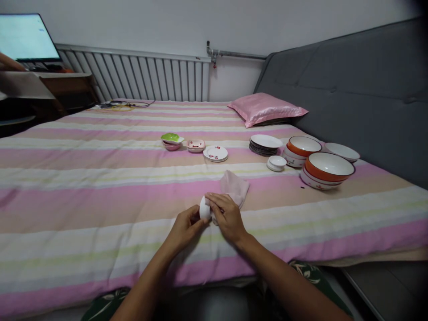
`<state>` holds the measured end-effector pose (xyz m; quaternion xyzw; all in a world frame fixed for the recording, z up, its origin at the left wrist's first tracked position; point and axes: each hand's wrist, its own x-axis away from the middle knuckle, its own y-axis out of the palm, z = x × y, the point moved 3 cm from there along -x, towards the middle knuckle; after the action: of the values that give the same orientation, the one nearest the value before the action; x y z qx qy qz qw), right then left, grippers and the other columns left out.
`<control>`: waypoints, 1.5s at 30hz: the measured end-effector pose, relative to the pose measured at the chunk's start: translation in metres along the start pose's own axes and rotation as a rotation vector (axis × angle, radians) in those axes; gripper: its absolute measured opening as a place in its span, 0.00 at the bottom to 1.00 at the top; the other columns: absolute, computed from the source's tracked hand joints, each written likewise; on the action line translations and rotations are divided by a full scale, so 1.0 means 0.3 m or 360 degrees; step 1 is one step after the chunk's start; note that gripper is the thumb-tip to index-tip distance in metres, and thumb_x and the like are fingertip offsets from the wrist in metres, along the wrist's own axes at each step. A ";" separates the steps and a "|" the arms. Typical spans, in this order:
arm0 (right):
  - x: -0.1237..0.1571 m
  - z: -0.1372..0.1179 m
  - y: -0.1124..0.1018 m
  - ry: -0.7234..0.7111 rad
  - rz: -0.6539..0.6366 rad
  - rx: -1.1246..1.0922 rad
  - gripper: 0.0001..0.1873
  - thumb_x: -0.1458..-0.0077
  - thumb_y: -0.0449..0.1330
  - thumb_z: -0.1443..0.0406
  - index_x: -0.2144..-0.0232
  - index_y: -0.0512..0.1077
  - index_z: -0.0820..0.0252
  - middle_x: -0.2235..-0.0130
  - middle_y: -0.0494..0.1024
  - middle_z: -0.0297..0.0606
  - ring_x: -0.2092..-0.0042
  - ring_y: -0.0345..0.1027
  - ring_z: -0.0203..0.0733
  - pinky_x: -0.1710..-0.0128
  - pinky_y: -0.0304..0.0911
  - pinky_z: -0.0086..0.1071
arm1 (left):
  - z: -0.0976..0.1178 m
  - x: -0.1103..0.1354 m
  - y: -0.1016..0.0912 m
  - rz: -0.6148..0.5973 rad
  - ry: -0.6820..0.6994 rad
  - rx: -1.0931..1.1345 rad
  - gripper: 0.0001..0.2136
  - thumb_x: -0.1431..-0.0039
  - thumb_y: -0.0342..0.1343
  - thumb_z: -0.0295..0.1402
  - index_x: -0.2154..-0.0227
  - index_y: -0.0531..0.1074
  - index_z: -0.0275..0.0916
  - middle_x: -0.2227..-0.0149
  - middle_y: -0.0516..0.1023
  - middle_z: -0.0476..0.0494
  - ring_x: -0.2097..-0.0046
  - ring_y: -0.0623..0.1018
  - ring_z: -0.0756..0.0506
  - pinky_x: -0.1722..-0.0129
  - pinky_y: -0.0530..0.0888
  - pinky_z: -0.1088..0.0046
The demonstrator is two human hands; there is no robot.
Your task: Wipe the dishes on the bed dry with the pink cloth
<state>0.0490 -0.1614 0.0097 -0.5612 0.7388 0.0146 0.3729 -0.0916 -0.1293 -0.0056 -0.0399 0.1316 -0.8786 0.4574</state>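
My left hand [185,227] grips a small white dish [204,209] by its edge, tilted up just above the bed. A pale pink cloth [234,185] is bunched under the fingers of my right hand [228,216], which presses it against the dish; the rest of the cloth spreads out behind that hand. Beyond them stand a stack of white plates with red flowers [216,153], pink square dishes [196,145] and a green leaf-shaped dish [170,137] on a pink one. Small white dishes [277,162] are stacked to the right.
Stacked orange-and-white bowls [329,167] stand at right, near a pile of larger plates [265,141]. A pink pillow [265,108] leans by the grey headboard [347,84]. Cables [127,105] lie at the striped bed's far left; a person's arm [10,62] shows beside a monitor [26,38].
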 end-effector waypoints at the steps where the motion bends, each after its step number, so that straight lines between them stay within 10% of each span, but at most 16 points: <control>1: -0.002 0.009 -0.001 0.0049 0.0011 -0.0027 0.15 0.40 0.51 0.66 0.54 0.73 0.51 0.54 0.77 0.36 0.50 0.67 0.41 0.49 0.61 0.40 | 0.011 0.002 -0.002 -0.0035 0.0000 0.0028 0.09 0.47 0.55 0.36 0.68 0.68 0.34 0.72 0.67 0.49 0.70 0.66 0.50 0.71 0.64 0.75; 16: 0.003 0.077 0.005 0.0553 0.0135 -0.0394 0.12 0.44 0.55 0.60 0.60 0.70 0.59 0.61 0.78 0.40 0.57 0.72 0.43 0.62 0.68 0.33 | 0.062 0.012 -0.017 -0.0132 -0.0040 0.0062 0.10 0.46 0.54 0.36 0.67 0.69 0.35 0.72 0.68 0.49 0.70 0.66 0.50 0.70 0.64 0.75; 32: 0.023 -0.055 0.002 -0.0446 -0.0125 0.0027 0.10 0.43 0.55 0.70 0.61 0.72 0.53 0.57 0.78 0.34 0.54 0.68 0.39 0.52 0.64 0.36 | 0.058 0.015 -0.059 -0.0136 0.0006 0.0113 0.13 0.46 0.55 0.36 0.60 0.67 0.35 0.66 0.71 0.44 0.64 0.70 0.47 0.65 0.66 0.72; 45: 0.011 0.049 0.007 0.0471 0.0080 -0.0243 0.08 0.42 0.53 0.63 0.66 0.72 0.58 0.64 0.78 0.36 0.60 0.72 0.40 0.59 0.65 0.32 | 0.048 0.013 -0.012 -0.0129 0.0022 0.0027 0.20 0.52 0.55 0.24 0.53 0.65 0.37 0.60 0.72 0.44 0.61 0.72 0.46 0.64 0.68 0.73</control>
<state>0.0549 -0.1569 -0.0035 -0.5652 0.7962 -0.0028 0.2158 -0.0940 -0.1332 0.0091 -0.0353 0.1255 -0.8977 0.4210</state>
